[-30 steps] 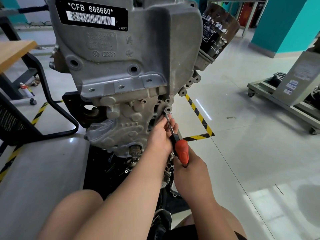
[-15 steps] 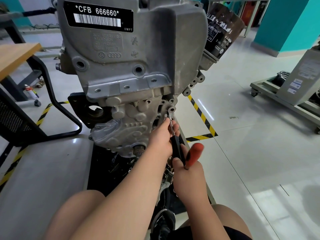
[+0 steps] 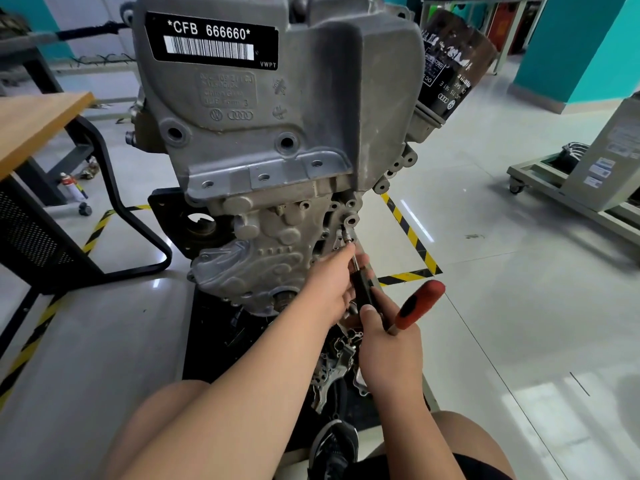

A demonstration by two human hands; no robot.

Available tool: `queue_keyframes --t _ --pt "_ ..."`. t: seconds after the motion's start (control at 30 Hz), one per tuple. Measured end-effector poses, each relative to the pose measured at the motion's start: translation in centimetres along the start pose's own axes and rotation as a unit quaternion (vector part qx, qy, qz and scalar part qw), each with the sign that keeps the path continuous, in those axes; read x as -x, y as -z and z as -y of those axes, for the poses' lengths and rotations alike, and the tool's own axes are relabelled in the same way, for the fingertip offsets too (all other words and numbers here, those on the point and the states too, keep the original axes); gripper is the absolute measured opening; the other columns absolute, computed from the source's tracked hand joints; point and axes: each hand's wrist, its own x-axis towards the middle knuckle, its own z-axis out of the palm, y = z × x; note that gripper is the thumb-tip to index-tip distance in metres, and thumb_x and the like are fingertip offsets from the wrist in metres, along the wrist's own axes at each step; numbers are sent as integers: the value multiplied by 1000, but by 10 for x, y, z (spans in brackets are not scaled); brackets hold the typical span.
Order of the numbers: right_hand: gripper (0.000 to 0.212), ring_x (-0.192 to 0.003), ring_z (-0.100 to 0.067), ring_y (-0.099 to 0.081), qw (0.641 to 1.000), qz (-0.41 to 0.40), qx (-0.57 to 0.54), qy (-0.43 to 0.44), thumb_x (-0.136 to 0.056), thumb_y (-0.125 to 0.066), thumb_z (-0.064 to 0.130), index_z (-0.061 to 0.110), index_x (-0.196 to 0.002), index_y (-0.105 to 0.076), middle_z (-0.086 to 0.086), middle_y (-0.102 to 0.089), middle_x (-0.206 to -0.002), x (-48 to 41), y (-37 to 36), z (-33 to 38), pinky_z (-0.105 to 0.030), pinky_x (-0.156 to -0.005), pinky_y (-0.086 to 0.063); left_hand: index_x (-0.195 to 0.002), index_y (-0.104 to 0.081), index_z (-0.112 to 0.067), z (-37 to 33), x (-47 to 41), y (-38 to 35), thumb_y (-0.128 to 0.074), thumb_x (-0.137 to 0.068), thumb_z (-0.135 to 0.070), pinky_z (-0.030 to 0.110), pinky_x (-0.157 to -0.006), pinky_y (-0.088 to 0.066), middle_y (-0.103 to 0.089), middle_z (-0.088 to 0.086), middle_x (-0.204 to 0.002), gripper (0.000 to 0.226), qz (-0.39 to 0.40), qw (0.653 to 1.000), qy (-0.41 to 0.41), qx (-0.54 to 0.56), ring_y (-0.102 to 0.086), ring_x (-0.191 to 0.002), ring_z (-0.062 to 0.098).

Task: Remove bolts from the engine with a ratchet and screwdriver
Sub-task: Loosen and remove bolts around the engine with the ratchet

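- The screwdriver [image 3: 362, 289] tip touches the engine [image 3: 270, 133] at its lower right edge.
- The left hand [image 3: 329, 289] pinches the shaft just below the engine.
- The right hand [image 3: 389, 351] grips it lower down, red handle [image 3: 420, 303] jutting right.

A single wide-angle camera, worn on the person's head and the sole view, looks forward and down from close in on the engine [image 3: 277, 133], which fills the frame from 9 to 1 o'clock and runs off the top edge, its barcode plate [image 3: 211, 39] at 11 o'clock. Both forearms enter from the bottom edge at 6 o'clock and meet just below and right of centre, where the left hand [image 3: 329, 285] and right hand [image 3: 388, 344] hold the screwdriver [image 3: 419, 303] near the lens. Tiled floor [image 3: 485, 237] stretches away toward 3 o'clock.
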Motion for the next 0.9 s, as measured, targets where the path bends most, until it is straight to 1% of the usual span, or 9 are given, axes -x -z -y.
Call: queue_keyframes --t 0.1,0.2,0.3,0.47,0.53,0.6,0.7,0.8,0.9 --pt "40 -38 -10 -38 982 19 -172 -70 -95 -46 14 43 -107 -71 -2 -67 -74 1 0 7 -21 -39 -30 -89 -69 -17 11 13 17 -46 -102 -33 27 -62 -43 -72 0 -80 31 74 993 5 -93 -62 -72 17" --pt "36 -35 -8 -25 873 108 -442 -175 -95 -44 14 23 -123 -65 -6 -54 -71 4 3 6 -19 -34 -23 -103 -68 -15 22 25 29 -49 -101 -33 20 -56 -45 -71 7 -99 27 90 990 7 -104 -58 -87 19" --pt "35 -34 -5 -25 805 144 -538 -205 -85 -52 17 17 -118 -62 -3 -54 -72 8 -1 5 -16 -31 -21 -114 -66 -13 28 35 32 -47 -100 -40 20 -56 -51 -67 15 -114 35 98 989 25 -112 -66 -68 15" --pt "30 -33 -3 -23 728 153 -634 -210 -84 -55 20 27 -112 -62 -3 -57 -75 14 -9 -2 -14 -33 -18 -118 -66 -14 28 38 29 -48 -99 -42 38 -94 -50 -61 17 -130 38 69 986 1 -154 -61 -115 27" --pt "27 -34 -4 -23 751 160 -604 -216 -89 -52 23 28 -113 -64 -4 -57 -75 13 -5 -1 -14 -33 -19 -108 -68 -15 25 38 28 -50 -99 -36 31 -82 -53 -67 13 -119 29 67 987 -7 -144 -63 -96 21" --pt "22 -35 -8 -29 862 120 -449 -199 -96 -49 23 21 -108 -67 -6 -56 -70 12 3 3 -19 -34 -25 -91 -67 -16 23 40 24 -50 -100 -30 22 -61 -47 -69 8 -99 24 76 990 -8 -123 -56 -71 14" --pt "24 -54 -13 -53 997 -19 -61 -47 -96 -50 26 21 -114 -65 0 -65 -83 12 13 7 -22 -51 -40 -82 -64 -14 22 37 17 -50 -100 -25 27 -68 -48 -67 8 -89 25 64 992 -5 -110 -60 -78 22" --pt "35 -93 -12 -60 975 -16 198 104 -96 -47 33 31 -131 -53 5 -62 -116 20 15 6 -25 -68 -41 -82 -65 -13 23 35 11 -56 -98 -26 34 -77 -51 -67 11 -86 23 33 994 -10 -105 -61 -79 24" --pt "36 -111 -18 -55 965 9 232 124 -95 -48 33 32 -132 -51 6 -50 -132 25 11 4 -31 -82 -43 -77 -61 -10 29 35 13 -55 -98 -23 41 -90 -46 -64 12 -78 25 44 998 16 -47 -58 -82 28"
